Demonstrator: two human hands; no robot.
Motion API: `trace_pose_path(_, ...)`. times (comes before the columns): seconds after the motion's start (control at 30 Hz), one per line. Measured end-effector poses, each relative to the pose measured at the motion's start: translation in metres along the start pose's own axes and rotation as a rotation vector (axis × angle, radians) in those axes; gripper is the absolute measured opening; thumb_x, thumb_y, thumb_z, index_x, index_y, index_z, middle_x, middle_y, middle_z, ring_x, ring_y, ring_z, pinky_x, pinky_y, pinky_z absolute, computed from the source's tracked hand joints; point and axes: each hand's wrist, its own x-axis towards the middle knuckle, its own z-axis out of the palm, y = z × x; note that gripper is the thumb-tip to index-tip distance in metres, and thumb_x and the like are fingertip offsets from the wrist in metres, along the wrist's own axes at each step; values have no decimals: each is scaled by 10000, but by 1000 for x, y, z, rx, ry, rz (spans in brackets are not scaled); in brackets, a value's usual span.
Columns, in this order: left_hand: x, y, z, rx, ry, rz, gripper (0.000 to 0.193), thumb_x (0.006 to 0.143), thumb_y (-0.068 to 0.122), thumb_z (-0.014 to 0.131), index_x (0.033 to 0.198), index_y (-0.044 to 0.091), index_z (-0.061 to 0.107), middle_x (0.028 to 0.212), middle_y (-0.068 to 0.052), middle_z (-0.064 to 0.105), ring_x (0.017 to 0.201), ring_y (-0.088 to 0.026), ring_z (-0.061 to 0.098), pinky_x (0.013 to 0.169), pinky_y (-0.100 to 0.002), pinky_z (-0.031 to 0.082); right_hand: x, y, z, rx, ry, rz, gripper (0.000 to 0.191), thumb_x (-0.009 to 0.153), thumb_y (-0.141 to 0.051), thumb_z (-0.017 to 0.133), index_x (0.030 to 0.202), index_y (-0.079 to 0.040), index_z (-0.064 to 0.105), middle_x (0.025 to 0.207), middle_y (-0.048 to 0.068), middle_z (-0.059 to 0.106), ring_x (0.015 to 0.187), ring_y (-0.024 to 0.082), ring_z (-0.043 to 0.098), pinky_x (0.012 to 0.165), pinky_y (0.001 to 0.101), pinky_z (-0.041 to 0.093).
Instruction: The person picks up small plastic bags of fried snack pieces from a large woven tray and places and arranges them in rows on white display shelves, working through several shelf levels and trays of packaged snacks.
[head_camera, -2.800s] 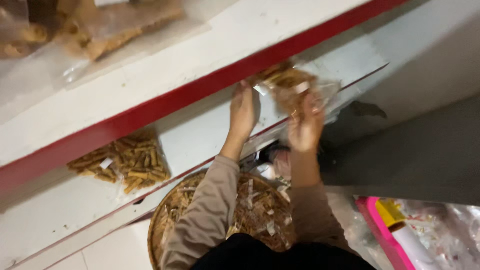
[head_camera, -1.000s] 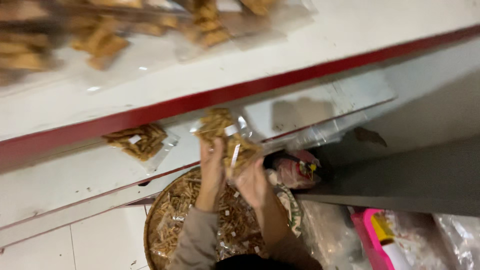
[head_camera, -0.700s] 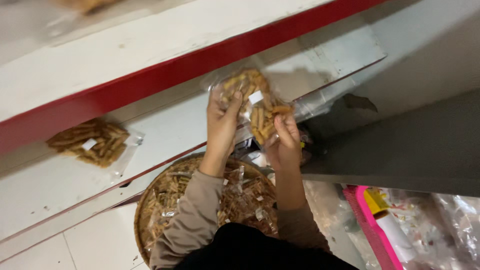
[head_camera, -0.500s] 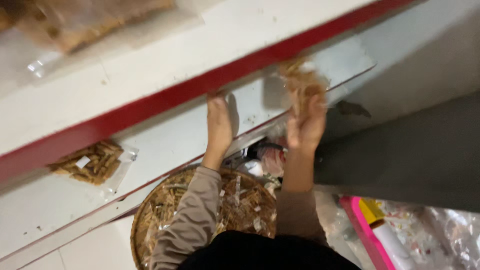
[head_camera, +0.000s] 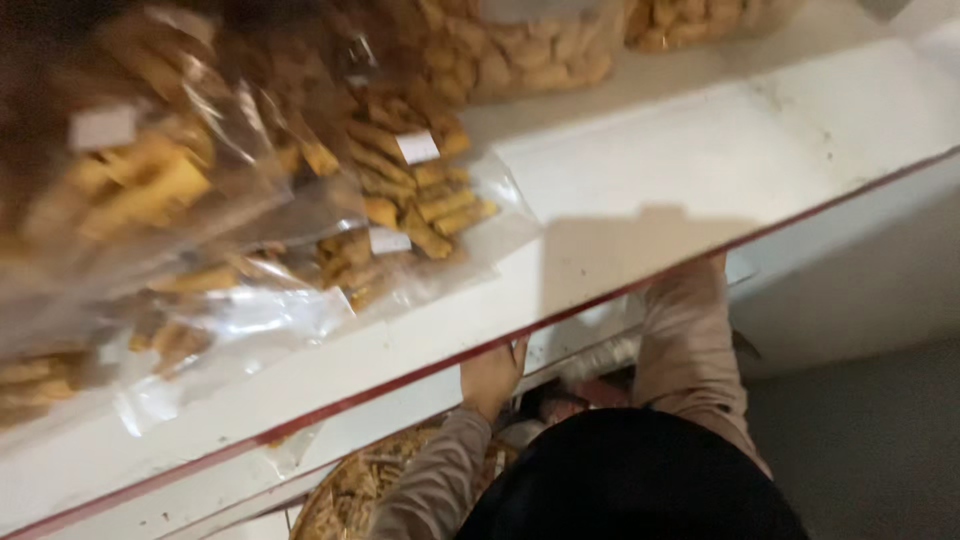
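Note:
My left hand (head_camera: 490, 378) reaches up to the lower white shelf (head_camera: 400, 420), its fingertips hidden behind the red front edge (head_camera: 620, 290) of the upper shelf (head_camera: 700, 170); nothing shows in it. My right sleeve (head_camera: 690, 340) rises beside it and disappears under that same edge, so my right hand is hidden. Clear bags of golden stick snacks (head_camera: 410, 190) lie on the upper shelf, close to the camera and blurred.
A round woven basket (head_camera: 350, 490) with snack packets sits below my left arm. More snack bags (head_camera: 520, 50) line the back of the upper shelf. A grey floor (head_camera: 870, 440) lies at the right.
The view has tilted up, so the upper shelf and its bags now fill the frame. My right hand with its snack bag has gone out of sight under the shelf edge.

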Motion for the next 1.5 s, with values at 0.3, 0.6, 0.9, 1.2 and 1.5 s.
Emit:
trace_pose_path(0.3,2,1,-6,-86,-120,-84,446,961,417,576,1169,47,716,1075,-229,713,949,-452,656,822,-572,511,26,-12,39,-260,-75,7,307,1185,-148,634,1405,-11,470,1216,111,523,1086,225,545,964,365,515)
trace_pose_path(0.6,-14,-40,-81,-400,368,-214,213,987,141,570,1098,-12,667,987,-237,682,913,-397,646,808,-525,502,-238,25,33,-565,298,-491,319,1216,-147,657,1403,4,446,1284,133,517,1158,244,555,1025,366,532)
trace_pose_path(0.9,-83,-211,-198,102,379,-1045,1148,710,411,917,1503,-131,288,1334,-309,556,1254,-498,492,1013,-686,350,-516,42,140,-188,-146,228,317,969,-137,647,1262,-52,559,1048,64,639,819,132,594,644,220,550)
trace_pose_path(1.2,-112,-89,-170,-1708,334,-654,491,901,-52,647,1359,78,525,1249,-147,634,1073,-263,670,837,-420,642,-534,23,194,449,-192,674,789,937,-65,610,1584,-159,168,1290,121,574,1153,223,614,970,388,559)
trace_pose_path(1.5,-51,-39,-120,-1192,46,-265,437,1084,336,414,1409,56,497,1408,-174,577,1337,-309,552,1132,-485,476,-417,-4,112,728,-381,269,288,986,-3,638,1208,-76,471,1120,112,655,1063,226,650,961,413,549)
